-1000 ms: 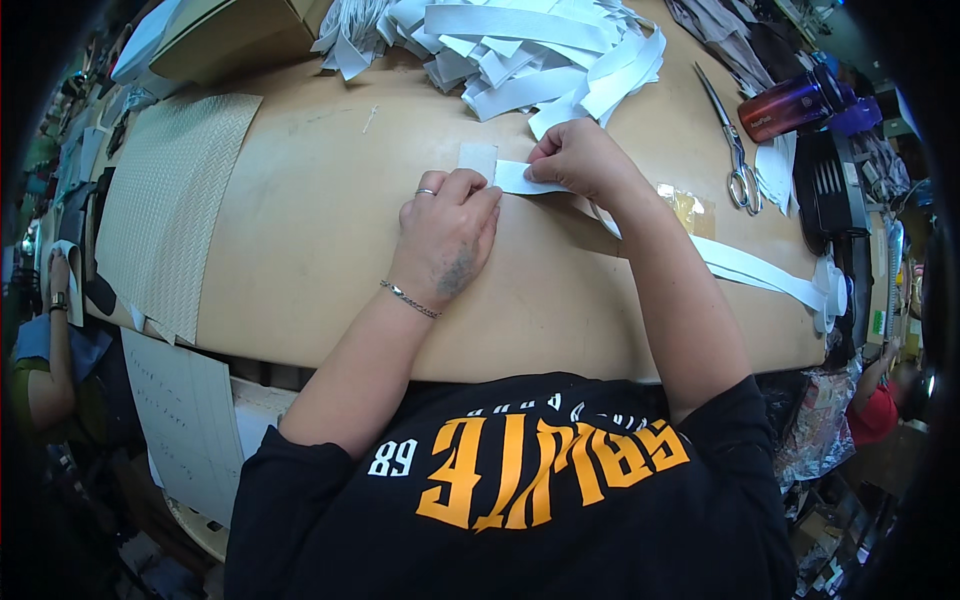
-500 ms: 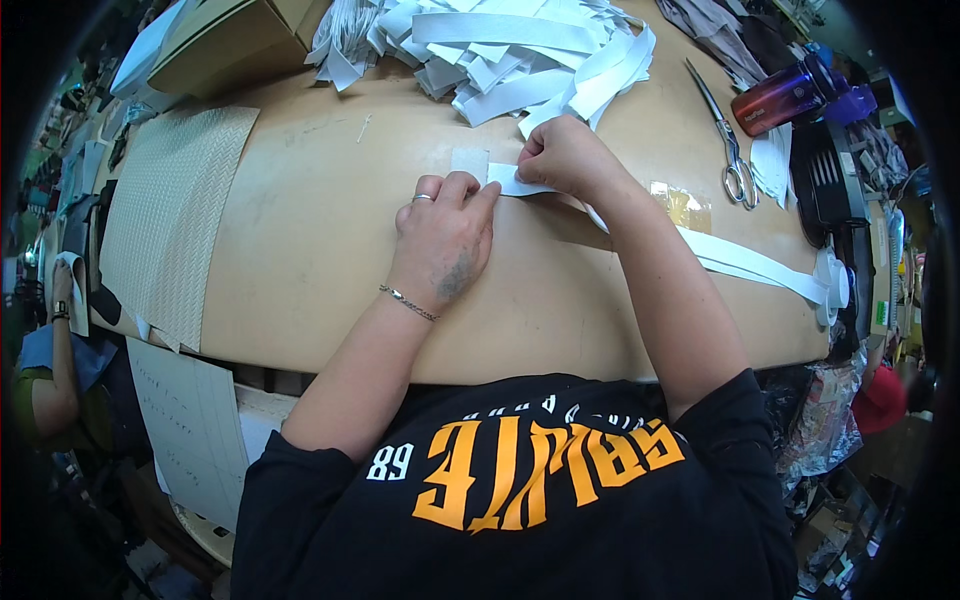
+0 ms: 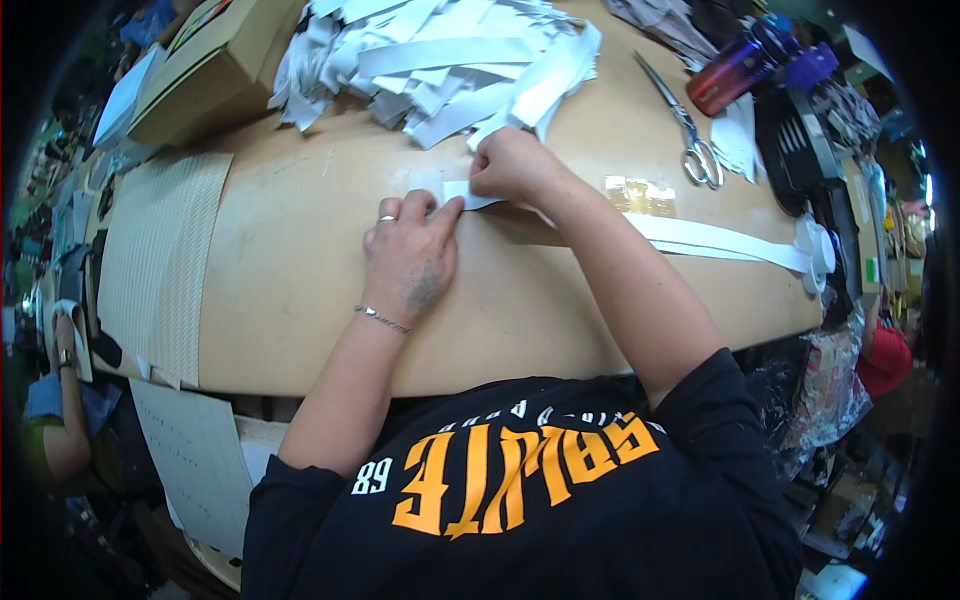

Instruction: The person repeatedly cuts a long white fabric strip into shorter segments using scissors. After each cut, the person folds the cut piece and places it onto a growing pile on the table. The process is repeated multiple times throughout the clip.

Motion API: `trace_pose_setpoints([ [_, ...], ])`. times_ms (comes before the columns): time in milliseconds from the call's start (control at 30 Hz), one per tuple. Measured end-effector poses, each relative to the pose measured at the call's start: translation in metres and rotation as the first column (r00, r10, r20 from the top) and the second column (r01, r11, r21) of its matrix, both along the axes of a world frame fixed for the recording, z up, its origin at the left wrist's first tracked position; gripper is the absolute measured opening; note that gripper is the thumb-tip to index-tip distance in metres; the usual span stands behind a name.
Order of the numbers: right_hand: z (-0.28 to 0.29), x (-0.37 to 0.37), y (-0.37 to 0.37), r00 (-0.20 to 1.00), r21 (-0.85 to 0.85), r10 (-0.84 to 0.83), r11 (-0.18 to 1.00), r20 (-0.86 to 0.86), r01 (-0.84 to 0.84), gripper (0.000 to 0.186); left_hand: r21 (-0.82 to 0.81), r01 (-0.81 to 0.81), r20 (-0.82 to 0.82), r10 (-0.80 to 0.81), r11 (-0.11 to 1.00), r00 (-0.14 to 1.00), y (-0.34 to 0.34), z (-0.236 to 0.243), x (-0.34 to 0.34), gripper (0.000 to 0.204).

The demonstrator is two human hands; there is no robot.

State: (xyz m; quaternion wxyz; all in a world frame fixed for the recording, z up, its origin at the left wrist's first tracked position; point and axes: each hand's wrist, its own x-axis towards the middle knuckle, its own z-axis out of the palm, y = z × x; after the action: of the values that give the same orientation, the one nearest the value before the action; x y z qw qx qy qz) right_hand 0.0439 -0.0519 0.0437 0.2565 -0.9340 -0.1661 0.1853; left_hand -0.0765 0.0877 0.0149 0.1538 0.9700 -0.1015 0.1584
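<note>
Nearest, a pale sheet of paper (image 3: pixel 200 465) hangs off the wooden table (image 3: pixel 290 290) edge at left. The left hand (image 3: pixel 412 258) lies flat, fingers spread, pressing the white strip (image 3: pixel 700 238) near its end at mid-table. The right hand (image 3: pixel 512 163) is curled, pinching that end. The strip runs right past a yellow rectangular label (image 3: pixel 640 194). Farther: scissors (image 3: pixel 690 145), a heap of white strips (image 3: pixel 450 60), a brown cardboard box (image 3: pixel 205 65), a red bottle (image 3: pixel 735 72).
</note>
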Motion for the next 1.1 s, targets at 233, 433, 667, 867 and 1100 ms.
trace_pose_setpoints([
  [233,0.021,-0.010,-0.051,0.951,0.273,0.102,0.962,-0.291,-0.020,0.043,-0.015,-0.001,0.007,0.001,1.000,1.000,0.001,-0.002,0.002,0.033],
  [433,0.053,-0.017,-0.118,0.925,0.308,0.156,0.950,-0.348,-0.044,0.059,-0.008,0.030,0.073,-0.029,1.000,0.997,0.004,-0.009,0.005,0.036],
  [667,0.061,-0.012,-0.190,0.972,0.200,0.114,0.977,-0.206,-0.073,0.050,0.002,0.014,0.044,-0.014,1.000,0.999,0.003,-0.009,0.005,0.034],
  [867,0.056,0.003,-0.267,0.990,0.286,0.041,0.958,-0.138,0.000,0.044,-0.007,0.014,0.045,-0.013,1.000,0.999,0.007,-0.013,0.005,0.034],
  [1100,0.038,0.008,-0.342,0.949,0.140,-0.232,0.954,-0.215,0.265,0.050,-0.001,0.010,0.052,-0.010,1.000,0.999,0.004,-0.010,0.005,0.035],
])
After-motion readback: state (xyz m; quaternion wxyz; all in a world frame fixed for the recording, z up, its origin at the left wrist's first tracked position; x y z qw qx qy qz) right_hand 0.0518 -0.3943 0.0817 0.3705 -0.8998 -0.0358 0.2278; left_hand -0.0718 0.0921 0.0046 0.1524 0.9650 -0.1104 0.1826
